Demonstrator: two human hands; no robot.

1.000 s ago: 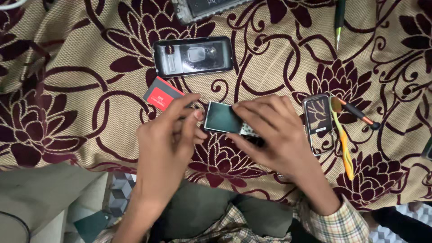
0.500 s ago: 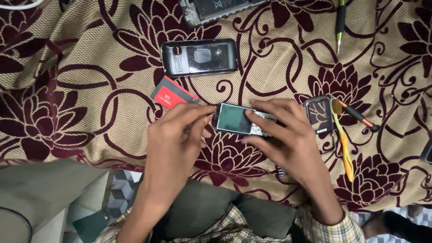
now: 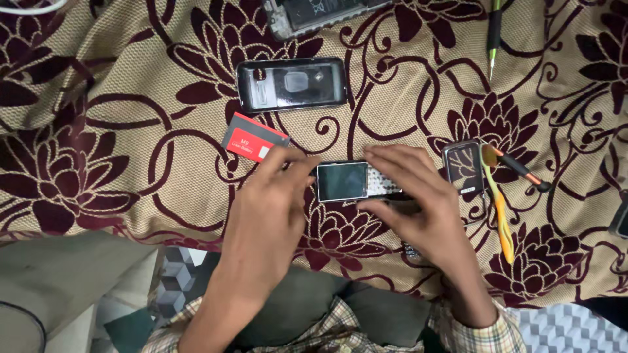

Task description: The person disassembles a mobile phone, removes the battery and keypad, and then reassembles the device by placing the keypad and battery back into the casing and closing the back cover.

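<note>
Both hands, left hand (image 3: 271, 209) and right hand (image 3: 418, 202), gripped small phone (image 3: 356, 181) mid-frame; loose keypad could slip onto floral cloth (image 3: 98, 131).

The cloth (image 3: 131, 98) under everything is coarse woven fabric, matt. The phone (image 3: 350, 181) shows a glossy glass screen. The black shell (image 3: 292, 85) looks like smooth shiny plastic. The red battery (image 3: 255, 137) has a slick wrapper. Checked sleeves (image 3: 484, 330) are soft cotton-like weave.
</note>
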